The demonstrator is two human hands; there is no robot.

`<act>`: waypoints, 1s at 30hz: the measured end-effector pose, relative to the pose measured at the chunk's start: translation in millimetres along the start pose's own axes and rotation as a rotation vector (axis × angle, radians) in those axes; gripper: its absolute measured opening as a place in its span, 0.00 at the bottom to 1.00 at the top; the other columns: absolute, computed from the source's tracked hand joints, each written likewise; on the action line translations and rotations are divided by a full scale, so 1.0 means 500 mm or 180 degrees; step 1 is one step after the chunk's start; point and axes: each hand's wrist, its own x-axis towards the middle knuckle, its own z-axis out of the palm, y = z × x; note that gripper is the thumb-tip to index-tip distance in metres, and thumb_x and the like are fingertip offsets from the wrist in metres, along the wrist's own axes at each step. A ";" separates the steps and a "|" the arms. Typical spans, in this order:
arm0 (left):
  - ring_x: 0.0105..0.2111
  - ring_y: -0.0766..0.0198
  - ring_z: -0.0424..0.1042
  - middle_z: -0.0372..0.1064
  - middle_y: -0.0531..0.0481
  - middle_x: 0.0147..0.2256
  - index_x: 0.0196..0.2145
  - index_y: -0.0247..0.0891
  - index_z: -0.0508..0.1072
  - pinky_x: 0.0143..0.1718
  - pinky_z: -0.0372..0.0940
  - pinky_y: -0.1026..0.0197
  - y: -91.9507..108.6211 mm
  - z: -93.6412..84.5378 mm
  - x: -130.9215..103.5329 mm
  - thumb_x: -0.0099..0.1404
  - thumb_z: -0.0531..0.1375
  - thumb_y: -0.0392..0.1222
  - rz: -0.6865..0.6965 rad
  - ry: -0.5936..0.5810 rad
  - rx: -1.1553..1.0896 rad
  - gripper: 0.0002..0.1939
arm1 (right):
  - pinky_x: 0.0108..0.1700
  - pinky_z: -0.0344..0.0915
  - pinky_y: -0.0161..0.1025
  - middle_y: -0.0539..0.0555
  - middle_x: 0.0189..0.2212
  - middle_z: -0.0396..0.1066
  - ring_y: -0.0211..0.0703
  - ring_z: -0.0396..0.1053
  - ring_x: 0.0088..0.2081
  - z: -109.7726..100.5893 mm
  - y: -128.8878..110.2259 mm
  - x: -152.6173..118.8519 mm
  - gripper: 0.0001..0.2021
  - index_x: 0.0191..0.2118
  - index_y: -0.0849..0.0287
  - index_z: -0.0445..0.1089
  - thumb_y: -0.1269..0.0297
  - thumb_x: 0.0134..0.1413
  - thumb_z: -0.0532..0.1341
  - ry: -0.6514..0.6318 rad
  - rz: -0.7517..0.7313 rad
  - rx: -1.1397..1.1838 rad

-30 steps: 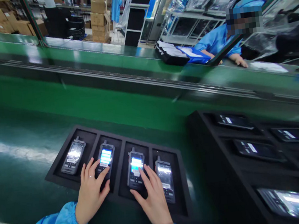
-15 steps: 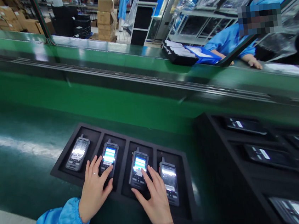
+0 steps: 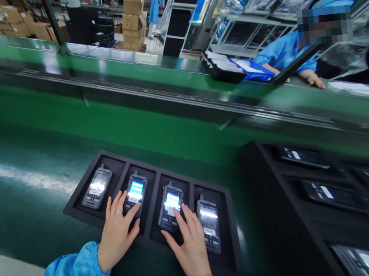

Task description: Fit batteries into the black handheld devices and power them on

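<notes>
Several rugged handheld phones with stubby antennas lie in separate compartments of a black foam tray [image 3: 149,237]. My left hand [image 3: 117,233], a ring on one finger, rests with fingers spread over the lower part of the second handset [image 3: 136,190], whose screen glows blue and white. Over the third handset [image 3: 170,203], also lit, my right hand [image 3: 189,238] has its fingers apart, the index finger at the screen's lower edge. The leftmost handset [image 3: 97,186] and the rightmost handset [image 3: 209,223] show dark, reflecting screens.
A taller black foam tray [image 3: 258,183] with more handsets stands to the right on the green bench [image 3: 23,203]. Beyond a raised ledge, a co-worker in blue [image 3: 281,51] leans near a black box of papers [image 3: 225,65]. Cardboard boxes [image 3: 132,25] are stacked further back.
The view has shifted very slightly. Both hands keep nearly the same places over the two lit handsets, and the trays stay put.
</notes>
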 end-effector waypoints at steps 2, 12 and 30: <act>0.62 0.44 0.51 0.53 0.37 0.59 0.53 0.46 0.67 0.58 0.55 0.31 0.001 -0.001 0.001 0.65 0.55 0.36 -0.0010 0.0024 -0.0017 0.19 | 0.52 0.66 0.64 0.63 0.60 0.56 0.62 0.56 0.59 0.001 0.002 -0.002 0.29 0.62 0.54 0.55 0.46 0.59 0.54 -0.0004 0.0005 0.0011; 0.62 0.44 0.50 0.53 0.38 0.59 0.53 0.44 0.66 0.58 0.54 0.30 -0.003 0.006 -0.004 0.65 0.55 0.34 0.0070 0.0109 -0.0048 0.19 | 0.53 0.66 0.62 0.64 0.59 0.59 0.62 0.57 0.59 0.001 0.011 -0.007 0.34 0.64 0.56 0.51 0.44 0.57 0.55 -0.0041 0.0110 0.0085; 0.61 0.40 0.54 0.61 0.39 0.56 0.46 0.46 0.72 0.56 0.52 0.28 0.010 0.000 -0.001 0.64 0.57 0.40 -0.0211 0.0187 -0.0022 0.13 | 0.34 0.67 0.46 0.52 0.29 0.67 0.44 0.65 0.32 -0.045 0.005 0.010 0.09 0.41 0.56 0.73 0.66 0.61 0.56 0.0415 0.0025 0.0509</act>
